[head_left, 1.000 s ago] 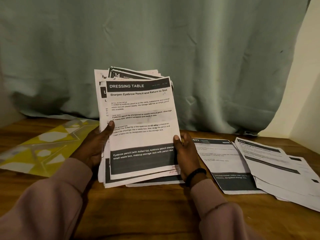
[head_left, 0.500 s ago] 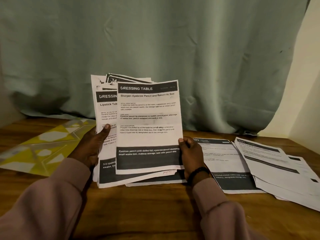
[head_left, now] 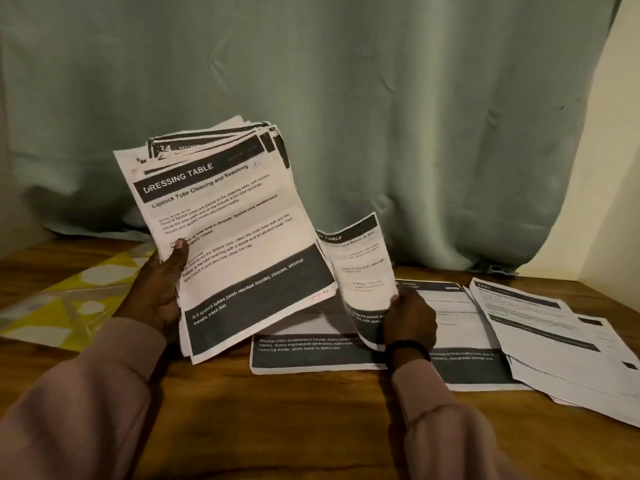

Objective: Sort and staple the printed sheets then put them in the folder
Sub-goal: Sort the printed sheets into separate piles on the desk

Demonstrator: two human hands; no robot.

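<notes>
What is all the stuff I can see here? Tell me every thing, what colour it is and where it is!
stack of sheets: one, white with dark bands, held up at the left
single sheet: one, white with dark bands, curled, held at the centre
sheets on the table: several, white with dark bands, spread at the right
folder: one, yellow with pale shapes, flat at the left
table: one, brown wood, underneath everything
curtain: one, pale green, behind the table
wall: cream, far right
sleeves: two, pinkish, at the bottom
wristband: one, black, right wrist
left hand: grips the stack
right hand: pinches the single sheet

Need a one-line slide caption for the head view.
Left hand holds the stack; right hand lowers one sheet.
</notes>
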